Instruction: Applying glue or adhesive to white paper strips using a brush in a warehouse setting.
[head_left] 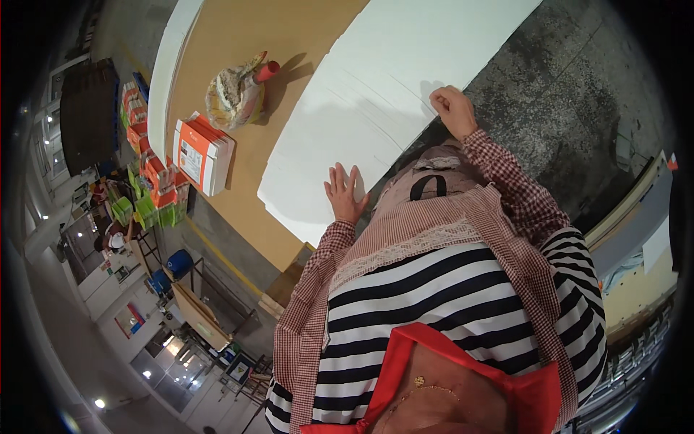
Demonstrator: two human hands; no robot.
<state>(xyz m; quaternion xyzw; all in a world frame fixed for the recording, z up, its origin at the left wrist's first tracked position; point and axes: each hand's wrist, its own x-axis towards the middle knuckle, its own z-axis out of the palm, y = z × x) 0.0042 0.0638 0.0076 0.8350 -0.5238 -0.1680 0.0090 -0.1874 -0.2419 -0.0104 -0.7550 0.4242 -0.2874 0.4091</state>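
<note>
Along the near edge of the white sheet (325,123) — it lies on the brown table (242,206) — the left hand (347,197) spreads its fingers wide; the right hand (455,112) curls its own — gripping or not, I cannot tell. Beyond sit an orange-and-white pack (204,153) and a stuffed plastic bag (230,98).

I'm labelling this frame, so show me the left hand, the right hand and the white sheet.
Left hand (347,198): head view, back of the hand.
Right hand (455,111): head view, back of the curled hand.
White sheet (390,61): head view, bare upper surface.
</note>
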